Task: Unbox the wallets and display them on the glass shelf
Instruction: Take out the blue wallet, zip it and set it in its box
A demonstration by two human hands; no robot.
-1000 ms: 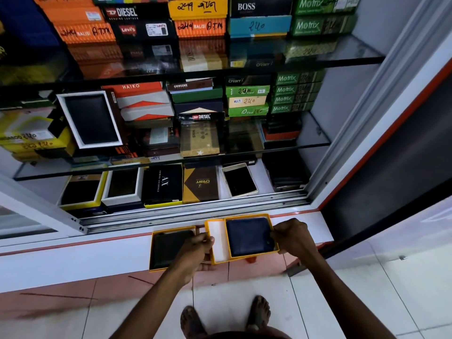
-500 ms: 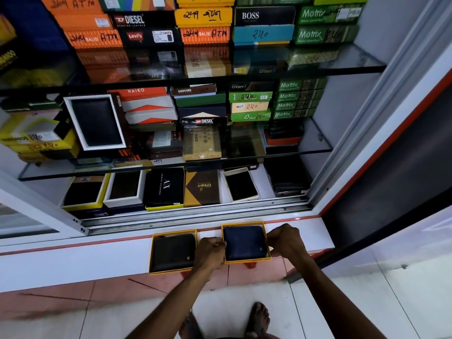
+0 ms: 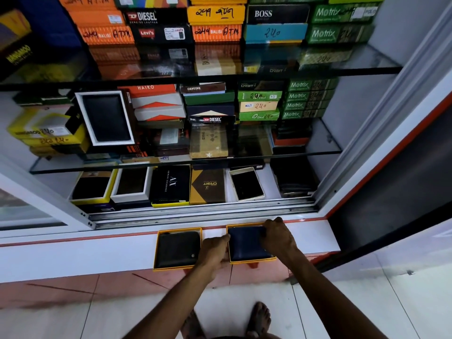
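Two open yellow-rimmed boxes lie on the white ledge (image 3: 73,253) in front of the cabinet. The left box (image 3: 156,250) holds a black wallet (image 3: 177,249). The right box (image 3: 252,260) holds a dark blue wallet (image 3: 245,244). My left hand (image 3: 212,252) grips the right box's left edge, fingers curled on it. My right hand (image 3: 277,237) clasps its upper right corner, fingers over the blue wallet. The glass shelves (image 3: 327,150) above carry stacked boxes.
The cabinet floor holds open wallet boxes, an AX box (image 3: 170,185) and a brown box (image 3: 208,185). Metal sliding-door tracks (image 3: 195,214) run along the front. A white door frame (image 3: 381,133) stands on the right. My bare feet (image 3: 260,319) are on the tiled floor.
The blue-wallet box was held tilted with its white insert showing; it has come down flat on the ledge beside the black-wallet box. My right hand shifted up to its top corner.
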